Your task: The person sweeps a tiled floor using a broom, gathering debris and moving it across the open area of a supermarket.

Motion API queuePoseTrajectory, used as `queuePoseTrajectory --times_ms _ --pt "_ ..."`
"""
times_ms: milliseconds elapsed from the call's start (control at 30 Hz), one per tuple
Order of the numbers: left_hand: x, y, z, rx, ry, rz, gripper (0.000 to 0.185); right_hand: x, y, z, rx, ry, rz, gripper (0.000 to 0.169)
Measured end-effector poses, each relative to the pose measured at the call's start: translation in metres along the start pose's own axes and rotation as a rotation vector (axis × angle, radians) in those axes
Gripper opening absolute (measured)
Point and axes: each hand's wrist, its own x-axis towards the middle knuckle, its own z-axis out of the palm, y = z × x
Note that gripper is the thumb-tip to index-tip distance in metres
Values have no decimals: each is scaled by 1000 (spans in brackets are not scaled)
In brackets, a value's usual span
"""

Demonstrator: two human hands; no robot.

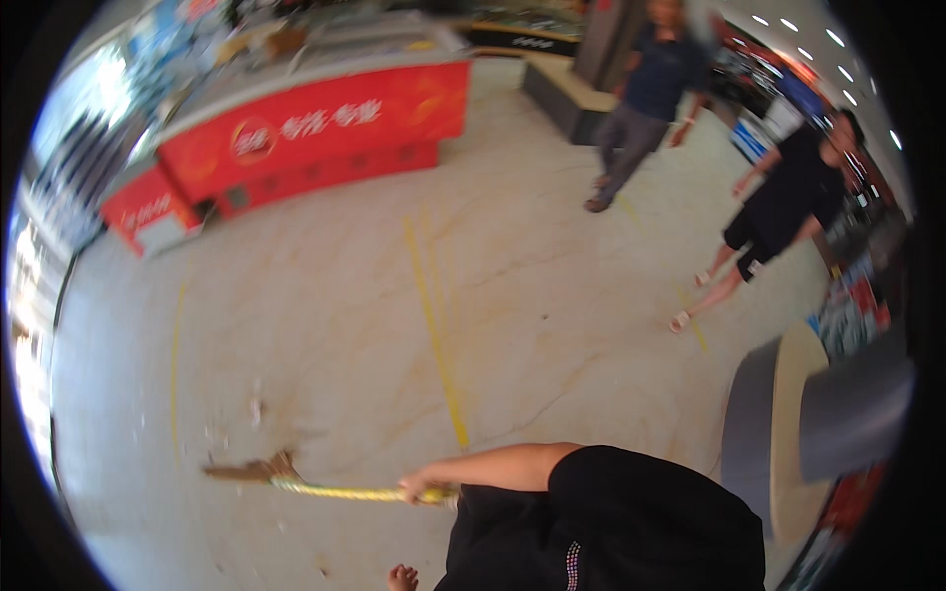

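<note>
My right hand (pixel 418 487) is closed around the yellow patterned handle (pixel 340 492) of a broom, near its upper end. The handle reaches out to the left. At its far end the brown broom head (pixel 251 470) is low over or on the pale floor; blur hides whether it touches. Small bits of litter (pixel 256 408) lie on the floor just beyond the head. My left hand (pixel 403 577) shows at the bottom edge, apart from the broom, fingers loosely bent and nothing visible in them. The rest of that arm is out of view.
Worn yellow lines (pixel 436 332) mark the stone-look floor (pixel 332 295). A red-fronted display chest (pixel 318 133) stands at upper left. Two people (pixel 647 96) (pixel 787 192) are at upper right. A curved grey counter (pixel 754 421) with a pale top lies at right, a pillar base (pixel 569 100) at the back.
</note>
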Motion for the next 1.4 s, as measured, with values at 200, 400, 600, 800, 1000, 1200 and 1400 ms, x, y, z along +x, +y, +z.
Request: queuePoseTrajectory --times_ms 200,400,600,800,1000,1200,1400 --pt "-1 62 115 369 -296 141 25 -161 127 -24 -516 404 54 30" --pt "-19 71 216 697 -557 271 27 -317 258 37 -46 695 260 22" --pt "-32 53 279 867 -676 358 29 -358 356 106 900 970 69 18" --pt "-33 42 300 980 -721 430 31 -367 395 119 1471 1193 50 9" --pt "-2 51 290 1017 -800 572 33 -310 489 109 1885 1226 -38 5" --pt "40 63 263 1012 -857 665 33 -253 517 113 1673 1310 -157 7" --pt "39 99 222 1030 -649 496 24 -260 441 70 2322 1084 -90 2"
